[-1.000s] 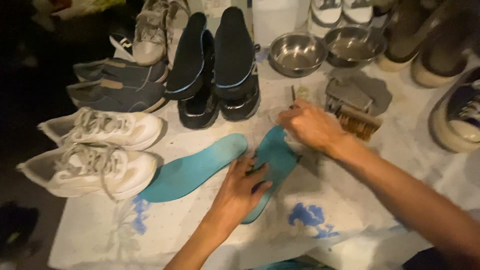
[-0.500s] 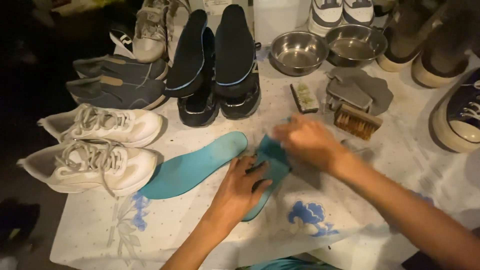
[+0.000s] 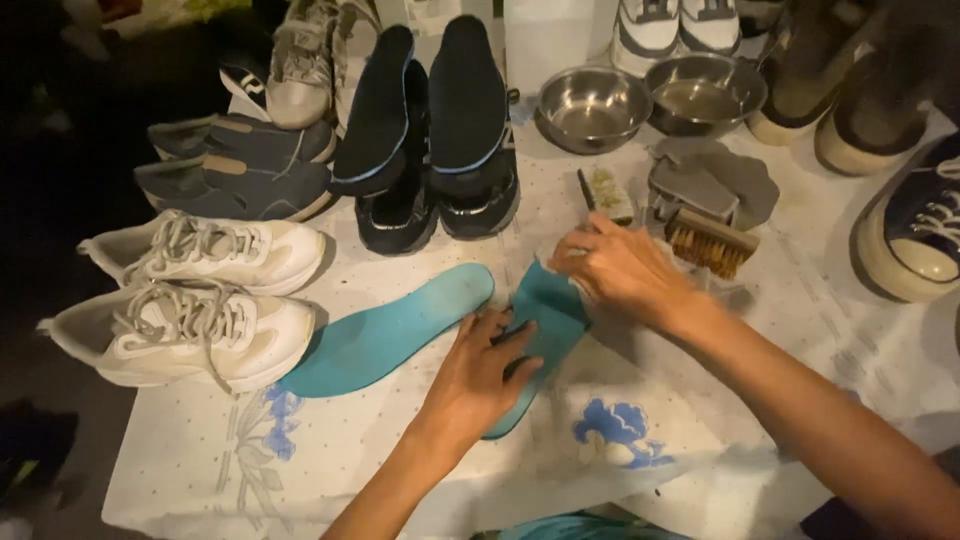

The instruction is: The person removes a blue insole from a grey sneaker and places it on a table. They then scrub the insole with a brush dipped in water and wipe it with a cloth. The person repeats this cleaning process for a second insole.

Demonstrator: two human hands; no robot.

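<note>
Teal insole (image 3: 545,320) lies pinned under our flat, spread left hand (image 3: 480,375); our right hand (image 3: 620,270) pinches its top edge, mid-scrub; next needs firm pressure.

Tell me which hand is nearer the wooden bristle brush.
Right. The right hand lies just left of the wooden bristle brush; the left hand presses the teal insole, farther away.

Two teal insoles (image 3: 390,335), two steel bowls (image 3: 594,106), two white sneakers (image 3: 200,290).

Left hand (image 3: 478,372) pressed flat, right hand (image 3: 622,270) curled, fingers bent.
</note>
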